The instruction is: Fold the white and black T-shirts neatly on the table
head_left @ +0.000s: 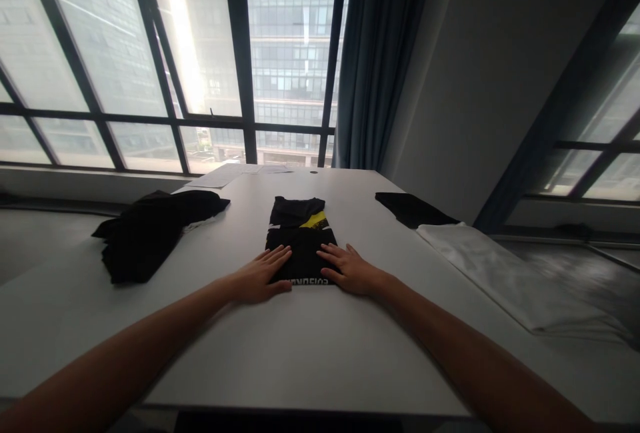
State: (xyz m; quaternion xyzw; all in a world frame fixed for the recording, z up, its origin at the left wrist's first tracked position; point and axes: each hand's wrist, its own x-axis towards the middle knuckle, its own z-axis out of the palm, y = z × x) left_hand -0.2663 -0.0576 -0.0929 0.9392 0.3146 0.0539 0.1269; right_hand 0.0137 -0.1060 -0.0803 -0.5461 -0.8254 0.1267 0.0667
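Note:
A folded black garment [301, 246] with a yellow patch and white lettering along its near edge lies in the middle of the white table [300, 353]. My left hand [263, 276] lies flat on the garment's near left corner, fingers spread. My right hand [350, 268] lies flat on its near right corner, fingers apart. Neither hand grips the cloth; both press down on it.
A crumpled heap of black clothes [150, 230] lies at the left of the table. Another black cloth [413, 208] and a white sheet [505, 280] lie at the right edge. Papers [225, 174] rest at the far end below the windows.

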